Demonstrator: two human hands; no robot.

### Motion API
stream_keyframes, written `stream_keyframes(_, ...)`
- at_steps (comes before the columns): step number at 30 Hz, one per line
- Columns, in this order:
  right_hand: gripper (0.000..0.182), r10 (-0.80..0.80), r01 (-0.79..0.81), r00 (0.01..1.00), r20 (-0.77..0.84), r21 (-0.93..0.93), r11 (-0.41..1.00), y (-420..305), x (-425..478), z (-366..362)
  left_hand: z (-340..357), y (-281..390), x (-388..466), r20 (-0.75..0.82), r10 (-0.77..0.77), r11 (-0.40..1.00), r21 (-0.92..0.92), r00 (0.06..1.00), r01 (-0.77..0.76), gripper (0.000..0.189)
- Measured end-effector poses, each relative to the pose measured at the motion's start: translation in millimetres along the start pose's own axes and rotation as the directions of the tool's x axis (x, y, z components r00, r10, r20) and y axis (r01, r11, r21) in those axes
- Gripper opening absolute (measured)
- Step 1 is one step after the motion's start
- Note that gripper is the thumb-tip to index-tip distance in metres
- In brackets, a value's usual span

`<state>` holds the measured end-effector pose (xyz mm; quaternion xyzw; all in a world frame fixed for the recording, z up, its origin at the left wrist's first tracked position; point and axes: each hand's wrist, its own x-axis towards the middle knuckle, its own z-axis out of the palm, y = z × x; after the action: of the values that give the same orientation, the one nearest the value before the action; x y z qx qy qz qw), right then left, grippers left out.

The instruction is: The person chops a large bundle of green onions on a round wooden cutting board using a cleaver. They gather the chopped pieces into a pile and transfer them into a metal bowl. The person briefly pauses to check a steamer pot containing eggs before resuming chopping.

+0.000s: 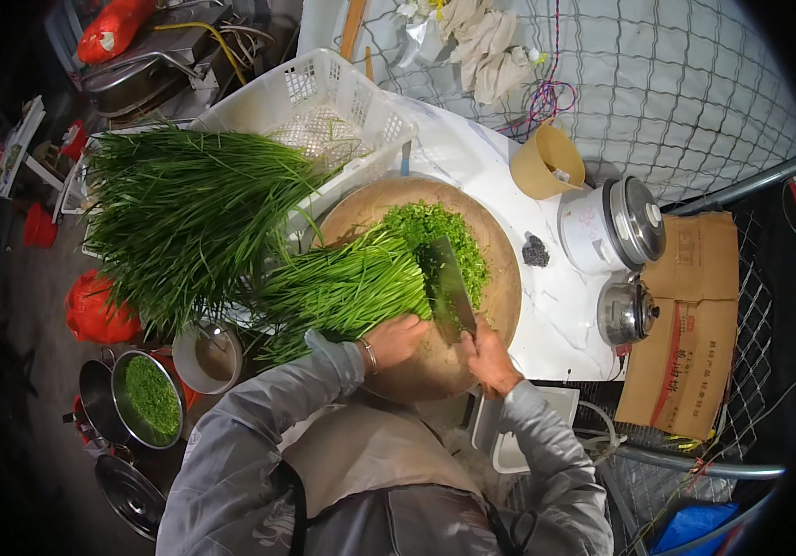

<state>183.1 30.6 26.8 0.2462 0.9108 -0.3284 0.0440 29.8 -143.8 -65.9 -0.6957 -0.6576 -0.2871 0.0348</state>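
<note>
My right hand (491, 358) grips the handle of a cleaver (450, 288), whose broad blade stands at the cut ends of a bunch of garlic chives (349, 285). With curled fingers my left hand (396, 339) presses on the near side of that bunch, just left of the blade. Both rest over a round wooden chopping board (502, 278). Chopped greens (464, 233) are heaped on the board beyond and to the right of the blade. A large pile of long uncut chives (182, 208) lies to the left, partly over a white plastic basket (377, 142).
On the white marbled tabletop (543, 299) stand a tan container (543, 163), a white cooker (596, 226), a steel kettle (623, 309) and a dark scouring pad (535, 251). At lower left is a steel bowl of chopped greens (153, 396). Flattened cardboard (689, 326) leans at right by wire mesh.
</note>
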Motion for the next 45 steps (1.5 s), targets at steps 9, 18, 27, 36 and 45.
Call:
stream_keyframes(9,0.029,0.048,-0.052,0.998,-0.028,-0.135,0.990,-1,-12,26,13,1,-2,0.153,-0.094,0.976,-0.182,0.984,0.122,0.018)
stream_keyframes(18,0.026,0.039,-0.033,0.988,-0.152,0.043,0.999,1,-28,35,-92,-22,47,-0.011,-0.525,0.851,-0.008,0.851,0.524,0.131)
stream_keyframes(27,0.025,-0.066,0.069,0.987,-0.143,0.017,0.997,-31,-32,-12,-58,-78,40,0.348,-0.724,0.670,0.154,0.595,0.726,0.147)
stream_keyframes(36,0.025,-0.140,0.143,0.990,0.033,-0.112,0.983,-85,2,-55,-54,-55,48,0.303,-0.778,0.628,0.363,0.550,0.689,0.102)
stream_keyframes(45,0.033,-0.109,0.152,0.967,0.231,-0.178,0.972,-73,54,-51,-43,-53,52,0.304,-0.802,0.597,0.405,0.513,0.693,0.107)
